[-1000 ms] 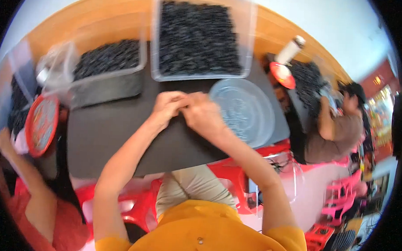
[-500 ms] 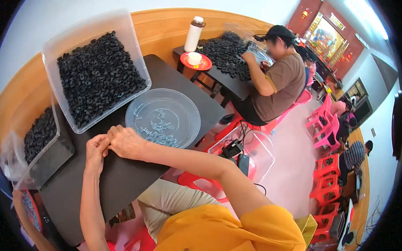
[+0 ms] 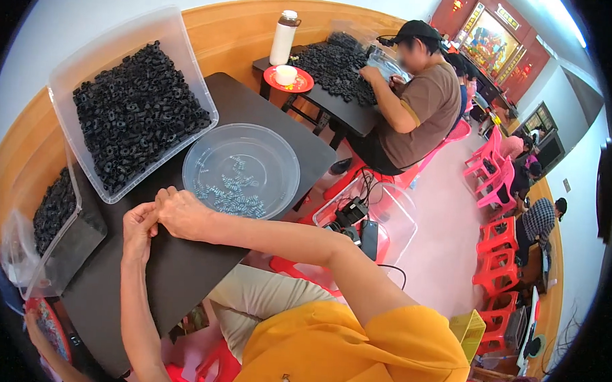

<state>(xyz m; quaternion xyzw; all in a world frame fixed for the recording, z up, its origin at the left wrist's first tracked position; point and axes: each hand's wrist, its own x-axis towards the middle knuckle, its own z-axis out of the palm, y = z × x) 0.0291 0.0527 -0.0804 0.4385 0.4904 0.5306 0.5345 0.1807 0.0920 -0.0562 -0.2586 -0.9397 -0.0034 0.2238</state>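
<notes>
My left hand (image 3: 139, 229) and my right hand (image 3: 184, 215) meet above the dark table (image 3: 182, 271), fingertips pinched together. Whatever lies between them is too small or too hidden to make out. Just beyond my right hand stands a round clear plastic basin (image 3: 280, 150) with a scatter of small silvery coiled pieces, like springs (image 3: 235, 192), on its bottom. Behind my hands a large clear bin (image 3: 201, 73), tilted in view, holds a heap of small black plastic parts (image 3: 140, 111).
At the left table edge is a second bin (image 3: 89, 230) of black parts, with another person's arm (image 3: 48, 343) below it. A person in a brown shirt (image 3: 426, 121) sits at a farther table heaped with black parts (image 3: 337, 67). Red stools (image 3: 498, 235) line the right.
The view has shifted slightly, so table and bins sit a little farther left and higher. My hands stay pinched together, with only slight finger movement.
</notes>
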